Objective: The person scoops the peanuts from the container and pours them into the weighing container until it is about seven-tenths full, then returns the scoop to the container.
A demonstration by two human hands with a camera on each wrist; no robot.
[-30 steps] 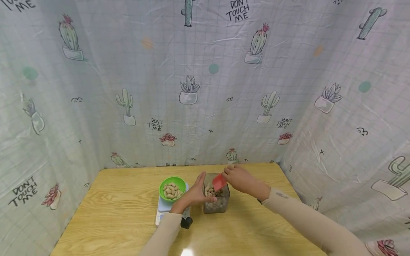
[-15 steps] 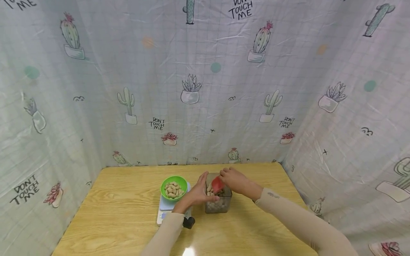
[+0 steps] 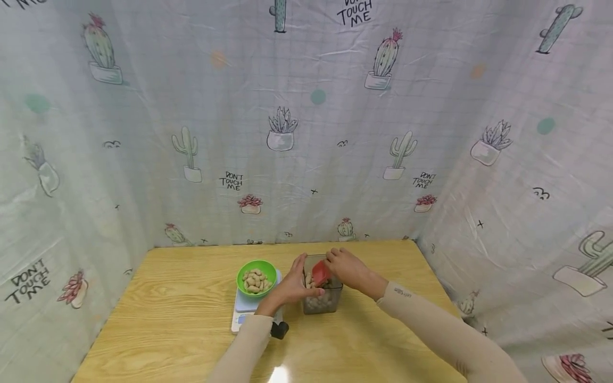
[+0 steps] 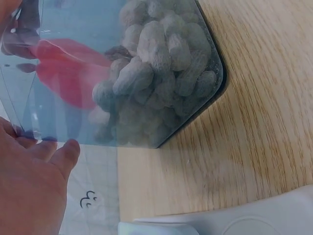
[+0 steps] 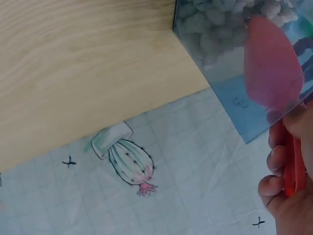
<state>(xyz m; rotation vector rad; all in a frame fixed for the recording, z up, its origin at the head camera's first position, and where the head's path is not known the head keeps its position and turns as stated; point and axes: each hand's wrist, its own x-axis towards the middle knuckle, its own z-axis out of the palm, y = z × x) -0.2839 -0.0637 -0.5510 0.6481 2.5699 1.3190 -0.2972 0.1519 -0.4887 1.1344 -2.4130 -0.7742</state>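
Observation:
A clear, grey-tinted square container (image 3: 325, 305) stands on the table, partly filled with unshelled peanuts (image 4: 159, 46). My left hand (image 3: 289, 287) holds it from the left, thumb across the near side and fingers along the far left edge. From the right, my right hand (image 3: 350, 268) grips the handle of a red scoop (image 3: 320, 272). Through the container's wall in the right wrist view, the scoop's blade (image 5: 271, 63) is seen tilted down inside, its tip against the peanuts. How many peanuts the scoop carries cannot be made out.
Left of the container, a green bowl (image 3: 266, 267) with peanuts (image 3: 256, 281) sits on a white kitchen scale (image 3: 246, 305). My left forearm passes over the scale's near right part. A black object (image 3: 280, 330) shows beside that wrist. A cactus-print curtain (image 3: 306, 175) hangs behind the wooden table (image 3: 182, 308).
My right hand has moved slightly left and the red scoop sits further left and steeper in the container. My left hand stays on the container. The head view has shifted a little.

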